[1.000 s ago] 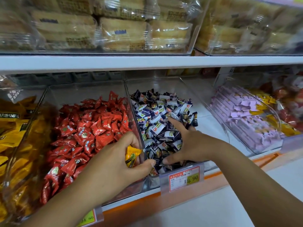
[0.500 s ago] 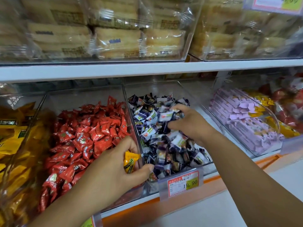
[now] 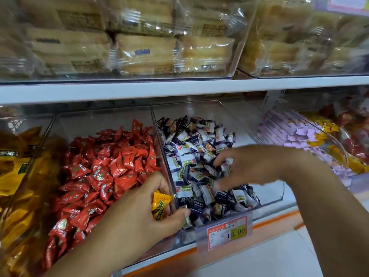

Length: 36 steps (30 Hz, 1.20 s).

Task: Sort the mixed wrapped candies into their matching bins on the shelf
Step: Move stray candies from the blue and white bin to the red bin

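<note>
A yellow candy (image 3: 160, 205) is pinched between the thumb and fingers of the left hand (image 3: 139, 214), which hovers at the front of the clear divider (image 3: 159, 140) between two bins, its thumb tip reaching just over the blue-and-white side. The right hand (image 3: 249, 166) is well apart from it, low over the blue-and-white candies (image 3: 195, 148) with its fingers curled down among the wrappers; it is blurred, so I cannot tell whether it has hold of one. Those candies fill the front and middle of the middle bin (image 3: 199, 110). Just to the left, the red candies (image 3: 103, 172) are heaped in their own clear bin (image 3: 99, 120), and further left is a mass of yellow wrappers (image 3: 16, 166). To the right lie purple packets (image 3: 279, 132) in a rounded clear bin. A red and yellow price tag (image 3: 227, 230) hangs on the front of the middle bin. Above, a white shelf (image 3: 179, 88) carries clear-wrapped cakes (image 3: 139, 52).
</note>
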Motion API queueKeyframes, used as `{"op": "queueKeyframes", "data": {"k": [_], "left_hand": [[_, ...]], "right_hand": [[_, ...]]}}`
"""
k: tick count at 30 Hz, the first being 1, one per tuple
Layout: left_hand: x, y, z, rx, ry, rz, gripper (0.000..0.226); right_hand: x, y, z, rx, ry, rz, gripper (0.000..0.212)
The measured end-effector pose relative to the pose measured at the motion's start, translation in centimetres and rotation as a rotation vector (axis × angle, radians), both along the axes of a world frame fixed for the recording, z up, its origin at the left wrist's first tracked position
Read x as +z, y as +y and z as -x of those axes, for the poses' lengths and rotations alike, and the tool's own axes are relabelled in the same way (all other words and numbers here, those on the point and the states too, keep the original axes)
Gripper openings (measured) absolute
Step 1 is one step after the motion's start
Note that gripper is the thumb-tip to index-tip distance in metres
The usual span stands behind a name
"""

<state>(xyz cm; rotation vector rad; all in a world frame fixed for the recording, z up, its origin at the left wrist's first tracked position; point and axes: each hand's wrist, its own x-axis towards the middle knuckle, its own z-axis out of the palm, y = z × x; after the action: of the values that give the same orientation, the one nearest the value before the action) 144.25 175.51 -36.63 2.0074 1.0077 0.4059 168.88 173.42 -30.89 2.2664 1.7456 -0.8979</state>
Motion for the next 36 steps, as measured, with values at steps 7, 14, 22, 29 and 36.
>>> {"op": "queueKeyframes", "data": {"k": [7, 14, 22, 29, 36], "left_hand": [[-0.4, -0.1, -0.1, -0.015, -0.05, -0.015, 0.036], [0.0, -0.3, -0.1, -0.026, -0.048, 0.005, 0.036], [0.2, -0.3, -0.1, -0.03, -0.051, 0.006, 0.037], [-0.1, -0.2, -0.1, -0.025, -0.049, -0.017, 0.04], [-0.1, -0.1, -0.2, -0.019, -0.043, -0.025, 0.038]], "right_hand": [[-5.5, -1.1, 1.0, 0.036, -0.071, 0.105, 0.119], [-5.5, -0.6, 0.9, -0.01, 0.058, 0.012, 0.116], [-6.5, -0.4, 0.8, -0.197, 0.3, -0.103, 0.093], [-3.8, 0.7, 0.2, -0.338, 0.538, -0.342, 0.039], [-2.1, 4.0, 1.2, -0.358, 0.566, -0.642, 0.039]]}}
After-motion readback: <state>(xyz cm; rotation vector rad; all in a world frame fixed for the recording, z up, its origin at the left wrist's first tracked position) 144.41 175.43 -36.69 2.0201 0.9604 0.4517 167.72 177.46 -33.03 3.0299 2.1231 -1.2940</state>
